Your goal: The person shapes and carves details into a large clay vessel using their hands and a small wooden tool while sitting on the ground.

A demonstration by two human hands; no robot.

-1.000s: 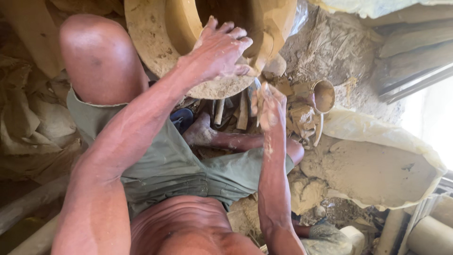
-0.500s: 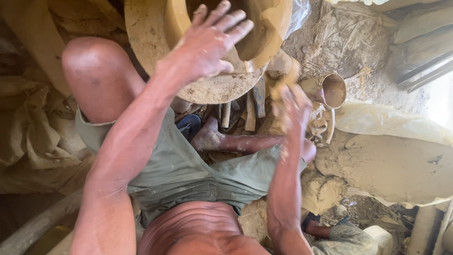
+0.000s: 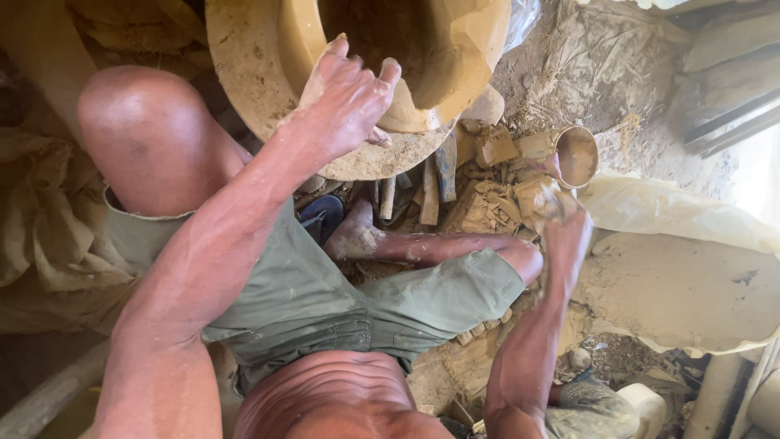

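Step in hand: shaping the outer wall of a large clay pot (image 3: 455, 57), judged from the left hand (image 3: 345, 102) laid against it.
Pot's place: far centre, standing on a round clay-caked wheel (image 3: 244, 89), just beyond the knees.
Left hand: open, fingers spread, palm pressed on the pot's near wall; arm stretched forward across the raised knee.
Right hand: (image 3: 561, 232) blurred, near right, low beside a small clay cup (image 3: 575, 154); open or closed could not be told.
Right arm: bent at the elbow, forearm pointed away toward the cup.
Next move, as judged: called for fresh wet slip or clay brought to the wall, with steady, even pressure.
Surroundings: clay lumps (image 3: 491, 203), pale plastic sheet (image 3: 674, 215) at right.
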